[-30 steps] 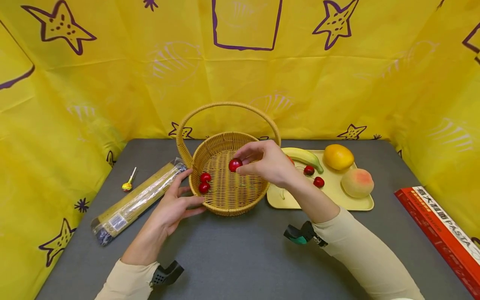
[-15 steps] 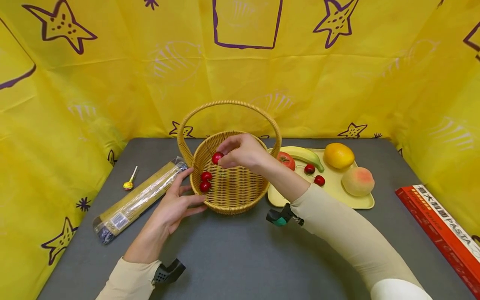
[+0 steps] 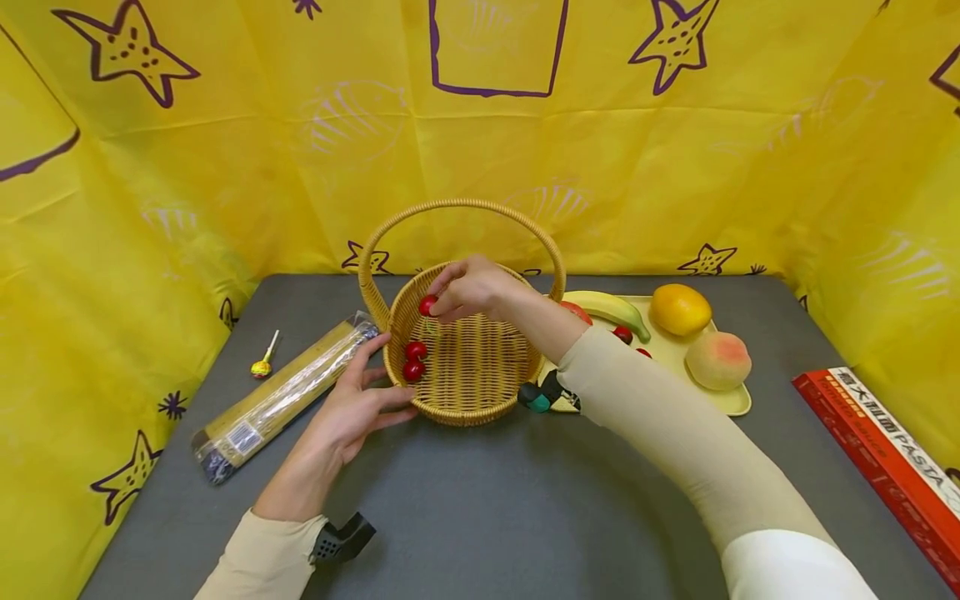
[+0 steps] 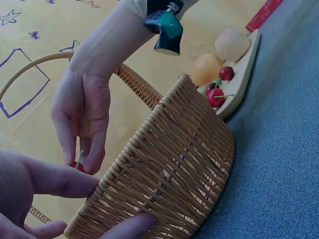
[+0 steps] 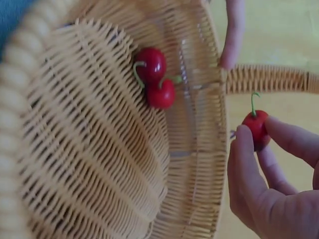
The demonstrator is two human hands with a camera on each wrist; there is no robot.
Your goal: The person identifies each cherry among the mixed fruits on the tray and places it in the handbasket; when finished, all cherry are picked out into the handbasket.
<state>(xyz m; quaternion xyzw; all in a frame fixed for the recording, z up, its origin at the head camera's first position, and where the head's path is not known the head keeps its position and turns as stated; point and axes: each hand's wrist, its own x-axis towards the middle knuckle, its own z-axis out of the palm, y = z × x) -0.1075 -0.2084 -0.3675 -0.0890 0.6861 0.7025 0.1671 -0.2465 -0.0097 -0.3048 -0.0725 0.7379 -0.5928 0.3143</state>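
Observation:
A woven basket (image 3: 465,417) with a tall arched handle stands mid-table. My left hand (image 3: 352,412) grips its left rim, thumb and fingers on either side of the wicker, as the left wrist view shows. Over the basket's far left part, my right hand (image 3: 474,290) pinches a red cherry (image 5: 256,124) between thumb and fingertips, its green stem pointing up. Two other cherries (image 5: 151,64) lie touching inside the basket, against the left wall. My right forearm partly hides the tray (image 3: 738,402) and the cherries on it.
On the tray are a banana (image 3: 611,310), a mango-like yellow fruit (image 3: 680,308), a peach (image 3: 717,361) and a partly hidden red fruit (image 3: 576,312). Left of the basket lie a clear-wrapped pasta pack (image 3: 285,396) and a lollipop (image 3: 261,367). A red box (image 3: 877,467) sits at the right edge.
My right hand has carried the cherry leftward and slightly away from me, from the basket's middle to its far left side. The left hand has kept its grip on the rim.

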